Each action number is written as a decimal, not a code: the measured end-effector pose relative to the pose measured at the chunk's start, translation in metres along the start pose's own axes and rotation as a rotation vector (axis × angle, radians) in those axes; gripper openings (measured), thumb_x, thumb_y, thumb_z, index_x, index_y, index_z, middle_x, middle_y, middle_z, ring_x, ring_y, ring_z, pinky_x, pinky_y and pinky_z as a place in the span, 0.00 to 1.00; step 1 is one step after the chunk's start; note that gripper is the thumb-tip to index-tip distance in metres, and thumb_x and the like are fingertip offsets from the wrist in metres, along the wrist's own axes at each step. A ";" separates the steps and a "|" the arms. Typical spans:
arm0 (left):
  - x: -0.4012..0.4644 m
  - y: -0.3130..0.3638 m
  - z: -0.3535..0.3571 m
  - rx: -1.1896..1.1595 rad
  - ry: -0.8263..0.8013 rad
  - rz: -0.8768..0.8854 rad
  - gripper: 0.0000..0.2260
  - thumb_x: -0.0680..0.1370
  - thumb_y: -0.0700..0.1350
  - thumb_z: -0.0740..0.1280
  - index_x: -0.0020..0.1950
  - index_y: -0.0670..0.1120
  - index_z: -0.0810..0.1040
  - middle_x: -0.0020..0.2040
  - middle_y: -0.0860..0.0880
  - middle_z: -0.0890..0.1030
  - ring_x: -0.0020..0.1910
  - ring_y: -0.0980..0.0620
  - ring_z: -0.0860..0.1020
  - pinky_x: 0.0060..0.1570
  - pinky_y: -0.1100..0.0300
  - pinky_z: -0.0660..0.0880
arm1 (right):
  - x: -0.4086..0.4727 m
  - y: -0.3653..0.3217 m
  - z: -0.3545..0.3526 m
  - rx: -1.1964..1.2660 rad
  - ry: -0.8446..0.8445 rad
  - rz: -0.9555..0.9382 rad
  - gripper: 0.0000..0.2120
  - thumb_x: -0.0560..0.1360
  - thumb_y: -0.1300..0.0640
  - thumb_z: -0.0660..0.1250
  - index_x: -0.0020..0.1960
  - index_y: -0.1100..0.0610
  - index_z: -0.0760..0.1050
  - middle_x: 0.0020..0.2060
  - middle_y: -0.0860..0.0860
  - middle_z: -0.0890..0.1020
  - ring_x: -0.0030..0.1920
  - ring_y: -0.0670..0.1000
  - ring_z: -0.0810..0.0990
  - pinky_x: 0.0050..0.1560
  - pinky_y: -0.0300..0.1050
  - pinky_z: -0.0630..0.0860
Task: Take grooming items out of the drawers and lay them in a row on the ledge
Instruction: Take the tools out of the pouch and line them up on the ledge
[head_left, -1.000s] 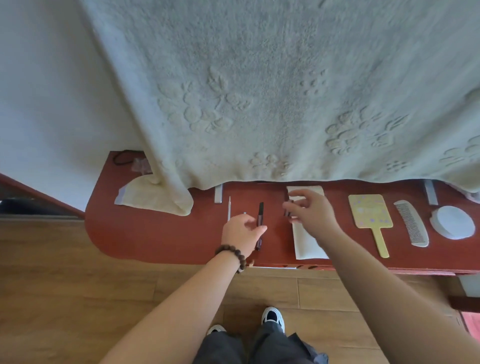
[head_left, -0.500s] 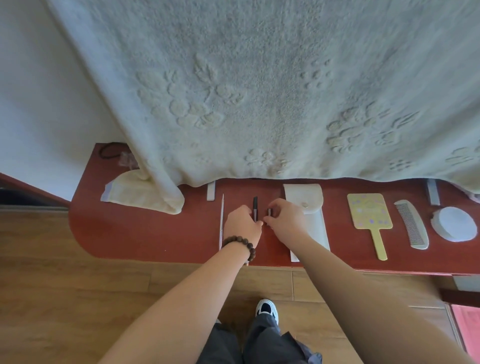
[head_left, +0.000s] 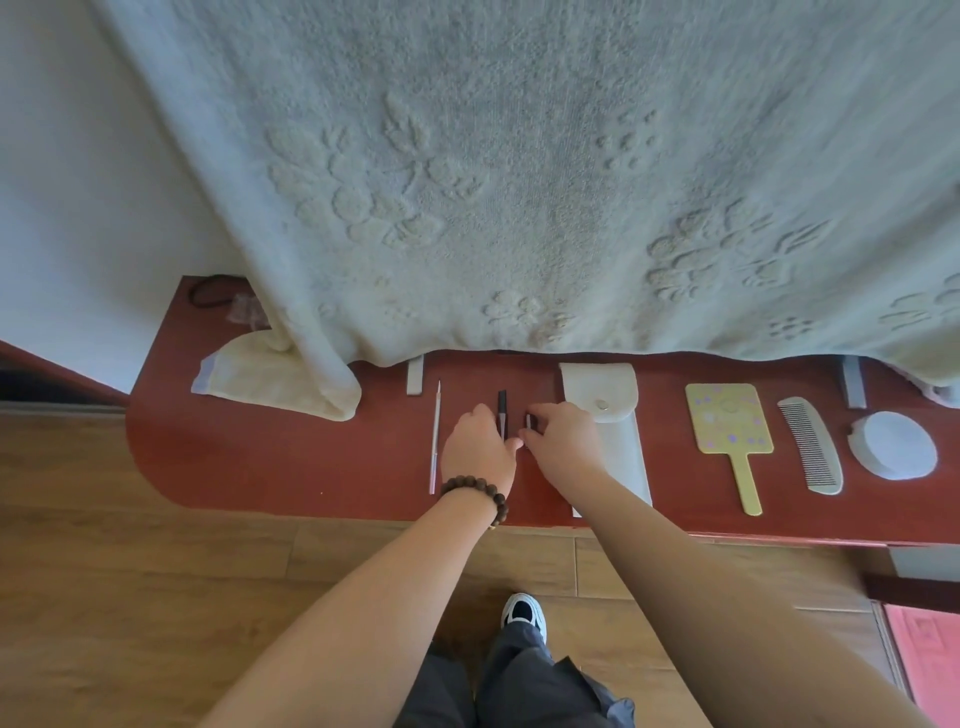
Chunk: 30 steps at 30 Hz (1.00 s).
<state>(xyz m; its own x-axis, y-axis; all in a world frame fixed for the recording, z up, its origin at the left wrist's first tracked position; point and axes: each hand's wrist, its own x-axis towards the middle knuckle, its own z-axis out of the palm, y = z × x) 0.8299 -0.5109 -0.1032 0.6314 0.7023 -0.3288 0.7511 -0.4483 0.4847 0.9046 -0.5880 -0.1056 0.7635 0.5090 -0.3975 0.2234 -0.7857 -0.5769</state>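
Both hands on the ledge (head_left: 291, 457): right hand (head_left: 563, 444) fingers pinch a small dark stick (head_left: 528, 422); left hand (head_left: 480, 452) curls over a black pen (head_left: 502, 410), grip unclear.

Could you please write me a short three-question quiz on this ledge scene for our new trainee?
1. True or false: the comb lies directly right of the yellow hand mirror.
2. Which thing lies furthest left in the row on the red ledge? A) thin white stick B) round white case C) white pouch
3. What are the fingers of the right hand on?

Key
1. True.
2. A, the thin white stick; the white pouch and the round white case lie further right.
3. A small dark item beside the black pen-like stick, which the left hand partly covers.
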 end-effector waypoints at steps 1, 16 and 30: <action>0.000 0.000 0.000 0.001 0.004 0.001 0.16 0.75 0.51 0.70 0.56 0.42 0.74 0.52 0.43 0.78 0.50 0.44 0.78 0.48 0.54 0.76 | -0.001 0.001 0.000 0.006 -0.007 -0.003 0.17 0.75 0.56 0.66 0.63 0.55 0.76 0.56 0.54 0.79 0.56 0.55 0.78 0.52 0.43 0.74; -0.037 -0.009 -0.011 -0.187 0.150 0.167 0.16 0.76 0.47 0.69 0.63 0.46 0.76 0.55 0.48 0.81 0.54 0.52 0.79 0.52 0.63 0.74 | -0.031 0.050 -0.050 -0.061 0.102 0.222 0.46 0.69 0.44 0.73 0.77 0.53 0.49 0.68 0.58 0.64 0.68 0.59 0.63 0.60 0.54 0.71; -0.058 0.025 -0.019 -0.569 -0.078 0.077 0.24 0.74 0.48 0.72 0.68 0.46 0.71 0.59 0.52 0.77 0.54 0.56 0.78 0.57 0.60 0.75 | -0.059 0.061 -0.073 0.580 0.055 0.127 0.34 0.68 0.58 0.74 0.69 0.45 0.65 0.51 0.49 0.83 0.50 0.52 0.80 0.51 0.52 0.78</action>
<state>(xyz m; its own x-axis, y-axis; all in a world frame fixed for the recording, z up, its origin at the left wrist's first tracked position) 0.8085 -0.5524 -0.0567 0.7086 0.6269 -0.3240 0.4943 -0.1133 0.8619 0.9175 -0.6912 -0.0651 0.7961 0.3926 -0.4606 -0.2274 -0.5112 -0.8288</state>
